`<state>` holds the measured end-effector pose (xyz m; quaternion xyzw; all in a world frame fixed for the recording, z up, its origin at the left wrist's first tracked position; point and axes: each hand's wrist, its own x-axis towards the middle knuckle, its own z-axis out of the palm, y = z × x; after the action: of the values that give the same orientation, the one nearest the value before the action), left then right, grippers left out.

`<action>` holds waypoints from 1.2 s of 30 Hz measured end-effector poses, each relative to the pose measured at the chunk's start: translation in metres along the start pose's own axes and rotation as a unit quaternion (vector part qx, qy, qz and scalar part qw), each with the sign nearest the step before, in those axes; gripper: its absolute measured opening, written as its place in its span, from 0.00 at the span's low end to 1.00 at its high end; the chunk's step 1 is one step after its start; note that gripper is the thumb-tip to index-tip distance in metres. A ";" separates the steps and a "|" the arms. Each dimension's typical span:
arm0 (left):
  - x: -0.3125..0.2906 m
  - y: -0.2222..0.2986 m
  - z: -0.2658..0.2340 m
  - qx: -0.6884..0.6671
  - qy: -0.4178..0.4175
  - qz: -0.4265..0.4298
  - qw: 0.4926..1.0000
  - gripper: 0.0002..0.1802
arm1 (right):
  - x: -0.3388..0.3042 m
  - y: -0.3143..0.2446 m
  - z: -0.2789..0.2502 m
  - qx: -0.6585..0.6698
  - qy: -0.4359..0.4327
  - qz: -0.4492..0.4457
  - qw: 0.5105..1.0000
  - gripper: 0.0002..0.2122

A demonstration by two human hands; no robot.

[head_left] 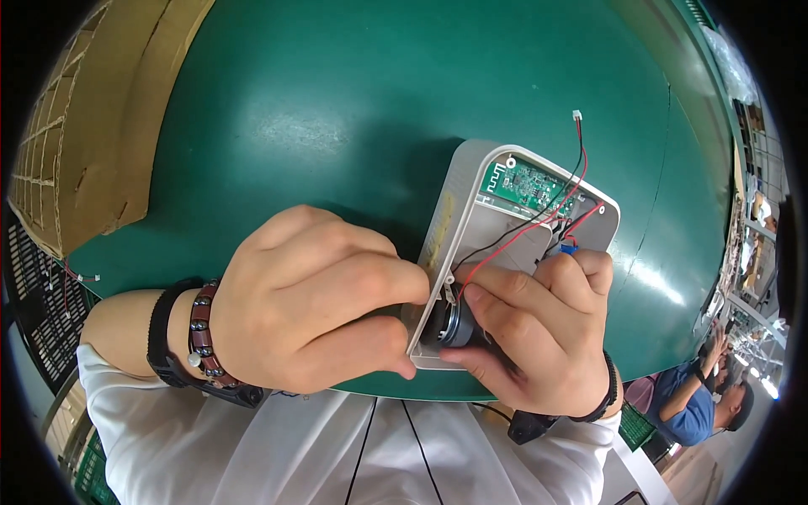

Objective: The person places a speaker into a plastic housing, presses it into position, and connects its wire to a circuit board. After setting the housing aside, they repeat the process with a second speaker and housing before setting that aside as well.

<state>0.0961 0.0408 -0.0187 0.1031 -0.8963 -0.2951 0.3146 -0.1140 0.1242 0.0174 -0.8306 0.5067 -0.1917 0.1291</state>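
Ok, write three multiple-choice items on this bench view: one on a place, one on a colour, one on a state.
1. Where in the white housing does the green circuit board sit?
A. far end
B. near end
C. outside on the table

2. What colour is the table top?
A. grey
B. green
C. brown

3. How is the round dark speaker held?
A. lying free
B. between right hand fingers
C. taped down

Key: 1 A, the board lies at the end away from the person; 2 B, the surface is green throughout; 3 B, thumb and fingers close round it, while the left hand grips the housing edge.
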 end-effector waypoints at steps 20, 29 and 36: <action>0.005 -0.001 0.003 0.014 0.009 0.001 1.000 0.18 | 0.006 -0.002 -0.006 -0.022 -0.032 0.009 0.999 0.20; 0.001 -0.004 0.001 0.013 -0.039 0.015 0.999 0.17 | 0.006 0.001 -0.005 -0.005 -0.037 0.009 0.999 0.21; -0.003 -0.005 -0.002 0.007 -0.082 0.017 0.996 0.21 | 0.007 -0.001 -0.005 0.012 -0.038 0.031 0.999 0.21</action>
<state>0.0994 0.0369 -0.0224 0.0656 -0.9226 -0.2908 0.2447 -0.1123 0.1183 0.0232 -0.8197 0.5241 -0.1621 0.1646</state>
